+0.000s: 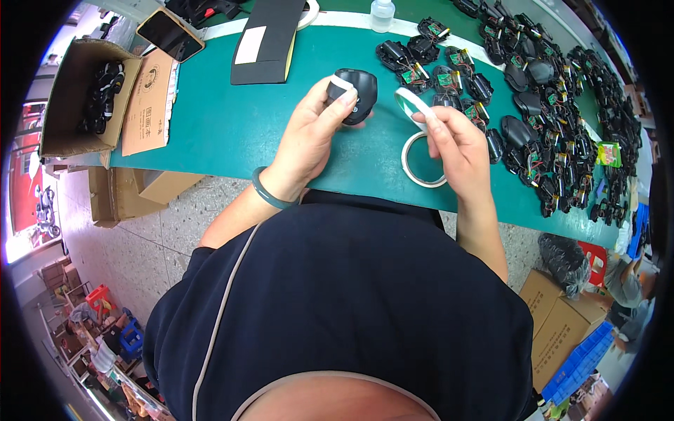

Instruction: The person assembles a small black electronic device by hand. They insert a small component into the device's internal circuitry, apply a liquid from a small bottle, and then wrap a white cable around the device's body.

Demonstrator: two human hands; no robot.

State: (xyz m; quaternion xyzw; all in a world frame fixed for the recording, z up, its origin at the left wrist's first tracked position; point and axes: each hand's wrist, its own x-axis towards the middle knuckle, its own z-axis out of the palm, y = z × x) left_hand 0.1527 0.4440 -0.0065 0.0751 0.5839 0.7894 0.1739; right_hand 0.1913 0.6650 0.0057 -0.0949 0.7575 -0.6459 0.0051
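My left hand (316,126) is closed around a rounded black plastic shell (361,88) that looks like a computer mouse. A strip of white tape (340,87) lies on the shell's left side under my thumb. To the right, my right hand (458,144) pinches a narrow roll of white tape (413,105) between thumb and fingers, raised over the green table. Below it, a second, wider ring of tape (411,172) lies flat on the table, partly covered by the right hand. A gap separates the two hands.
Many black shells with green circuit boards (449,81) crowd the right of the green table (217,126). An open cardboard box (60,133) with black parts, a phone (170,35) and a black board (269,42) are at left and back. A clear bottle (382,15) stands behind.
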